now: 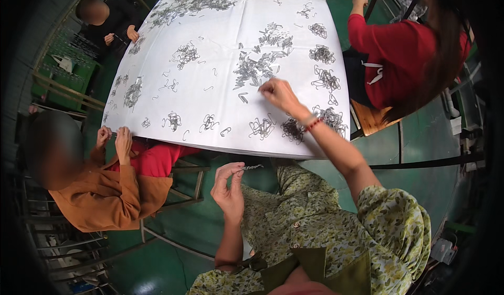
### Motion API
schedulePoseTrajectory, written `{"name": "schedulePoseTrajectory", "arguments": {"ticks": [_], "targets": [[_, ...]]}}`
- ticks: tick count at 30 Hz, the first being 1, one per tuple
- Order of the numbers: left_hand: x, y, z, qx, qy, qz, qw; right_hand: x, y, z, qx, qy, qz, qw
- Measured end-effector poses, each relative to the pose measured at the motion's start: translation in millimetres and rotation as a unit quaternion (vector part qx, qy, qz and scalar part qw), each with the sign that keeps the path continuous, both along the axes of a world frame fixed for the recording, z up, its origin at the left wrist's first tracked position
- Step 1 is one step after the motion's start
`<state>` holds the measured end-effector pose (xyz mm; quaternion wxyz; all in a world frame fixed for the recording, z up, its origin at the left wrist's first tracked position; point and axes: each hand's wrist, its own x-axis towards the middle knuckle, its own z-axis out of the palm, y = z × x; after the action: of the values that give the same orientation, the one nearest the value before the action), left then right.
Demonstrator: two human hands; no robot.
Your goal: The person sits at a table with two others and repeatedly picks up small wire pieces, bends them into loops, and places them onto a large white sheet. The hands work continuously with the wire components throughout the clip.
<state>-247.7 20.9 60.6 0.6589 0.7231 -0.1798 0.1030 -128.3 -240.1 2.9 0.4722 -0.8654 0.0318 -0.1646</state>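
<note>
My left hand [229,191] is raised in front of the table's near edge. Its thumb and fingers pinch a thin, short metal strip [255,167] with a jagged outline, too small to make out fully. Over the tabletop, my right hand [283,95] has its fingertips drawn together; whatever may be between them is hidden. Just beyond it lies a loose pile of short grey metal pieces [257,66], with a few strays [243,97] beside my fingertips. Under and beside my right forearm are heaps of bent wire hooks [292,130].
The white-covered table [220,106] carries several more hook clusters [185,56] and a large spread of metal pieces [197,2] at the far end. People sit around it: one in red [399,53] at right, one in brown [105,200] at left, one in black [110,24] farther off.
</note>
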Motion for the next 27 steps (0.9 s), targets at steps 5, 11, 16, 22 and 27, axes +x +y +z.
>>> {"name": "schedulePoseTrajectory", "arguments": {"ticks": [5,11,16,22,27], "targets": [[-2,1,-12,-0.031,0.037,0.015,0.999,-89,64,53,0.362,0.077,0.141,0.918],[-6,-1,-15,-0.041,0.066,-0.019,0.997,-137,99,80,0.384,0.021,0.192,0.903],[-9,3,-9,-0.031,0.086,-0.020,0.996,-135,104,78,0.309,-0.034,0.193,0.931],[-6,18,-1,0.088,0.025,-0.020,0.996,-133,115,82,0.307,-0.006,0.197,0.931],[-5,26,-5,-0.091,0.066,-0.029,0.993,-139,115,103,0.204,-0.051,0.183,0.960]]}}
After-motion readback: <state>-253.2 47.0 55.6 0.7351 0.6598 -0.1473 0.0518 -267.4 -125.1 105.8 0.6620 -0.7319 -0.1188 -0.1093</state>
